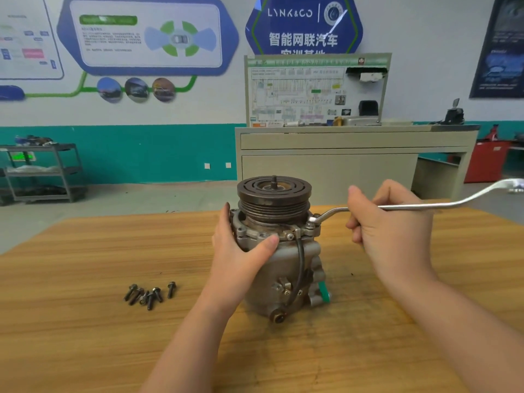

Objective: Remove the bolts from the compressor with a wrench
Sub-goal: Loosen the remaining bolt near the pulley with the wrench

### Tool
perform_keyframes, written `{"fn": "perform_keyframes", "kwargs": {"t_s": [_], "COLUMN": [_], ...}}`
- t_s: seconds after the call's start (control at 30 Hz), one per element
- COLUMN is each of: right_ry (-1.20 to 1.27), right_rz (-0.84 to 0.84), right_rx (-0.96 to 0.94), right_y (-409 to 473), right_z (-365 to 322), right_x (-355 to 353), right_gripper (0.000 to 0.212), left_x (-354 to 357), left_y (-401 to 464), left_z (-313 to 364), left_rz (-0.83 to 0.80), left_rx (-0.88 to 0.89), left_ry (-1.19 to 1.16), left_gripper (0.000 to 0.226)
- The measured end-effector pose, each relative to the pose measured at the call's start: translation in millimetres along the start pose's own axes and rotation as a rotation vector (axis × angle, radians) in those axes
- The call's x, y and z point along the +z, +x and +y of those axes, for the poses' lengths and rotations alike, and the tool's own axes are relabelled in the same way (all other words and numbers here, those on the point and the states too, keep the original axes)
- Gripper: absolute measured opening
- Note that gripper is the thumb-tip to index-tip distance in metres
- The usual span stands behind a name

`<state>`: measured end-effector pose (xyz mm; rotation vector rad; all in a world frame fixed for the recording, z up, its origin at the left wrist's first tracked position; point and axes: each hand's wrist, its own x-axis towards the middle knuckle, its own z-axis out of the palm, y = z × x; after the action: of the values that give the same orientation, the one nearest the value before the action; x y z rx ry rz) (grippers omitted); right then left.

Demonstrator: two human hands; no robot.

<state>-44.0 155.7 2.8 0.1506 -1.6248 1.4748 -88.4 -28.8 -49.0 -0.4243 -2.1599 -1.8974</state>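
Wooden table (85,251): broad top, carrying everything listed below. Compressor (279,259): grey metal body standing upright near the table's middle, dark grooved pulley (274,198) on top, a black cable (300,268) running down its front, a green cap (324,292) low on its right side. Left hand (241,251): wrapped around the left of the compressor body just under the flange, thumb across the front, steadying it. Right hand (394,231): fingers curled around the wrench shaft near its inner bend. Wrench (425,206): long, cranked, bright metal; its near end sits on a bolt (312,221) at the right edge of the flange, its far end reaches out past the table edge. Loose bolts (150,293): a small cluster of dark bolts lying on the table, left of the compressor and well apart from it; several are out, so the job looks well along. Risks, as judged: the wrench end may ride off the bolt head if pulled at a slant, rounding it; a hard pull could tip or twist the upright compressor if the left hand's hold is weak; a freed bolt could roll off.
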Motion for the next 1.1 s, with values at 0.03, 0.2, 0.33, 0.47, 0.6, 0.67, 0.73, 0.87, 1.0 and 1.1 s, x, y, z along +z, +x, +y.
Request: {"fn": "perform_keyframes", "kwargs": {"t_s": [0.03, 0.2, 0.33, 0.47, 0.6, 0.67, 0.73, 0.87, 1.0, 1.1], "right_ry": [-0.022, -0.172, -0.329, -0.321, 0.097, 0.351, 0.497, 0.707, 0.825, 0.875], "right_rz": [0.007, 0.005, -0.140, -0.130, -0.209, -0.328, -0.512, -0.877, -0.989, -0.904], "right_rx": [-0.026, -0.163, -0.355, -0.285, 0.193, 0.442, 0.665, 0.964, 1.031, 0.956], "right_y": [-4, -13, -25, -26, -1, 23, 48, 78, 84, 80], "right_z": [-3, -14, -26, -26, -16, -4, 13, 45, 61, 54], "right_x": [2, 13, 21, 15, -1, -8, -12, -3, 10, 4], "right_gripper": [0.043, 0.044, 0.054, 0.050, 0.042, 0.043, 0.037, 0.046, 0.047, 0.041], "left_x": [0, 1, 1, 2, 2, 3, 4, 6, 5, 5], "left_y": [0, 0, -1, -3, -4, -3, -3, -2, -1, 0], "left_z": [0, 1, 4, 5, 3, 3, 2, 1, -1, -1], "left_rz": [0.002, 0.010, 0.017, 0.019, 0.031, 0.034, 0.040, 0.050, 0.046, 0.036], "left_rx": [0.002, 0.013, 0.013, 0.008, -0.001, -0.006, -0.010, -0.009, -0.001, 0.001], "left_ry": [0.001, 0.021, 0.030, 0.024, 0.018, 0.005, -0.015, -0.020, -0.020, -0.015], "left_gripper": [0.118, 0.120, 0.124, 0.122, 0.121, 0.121, 0.120, 0.120, 0.121, 0.121]}}
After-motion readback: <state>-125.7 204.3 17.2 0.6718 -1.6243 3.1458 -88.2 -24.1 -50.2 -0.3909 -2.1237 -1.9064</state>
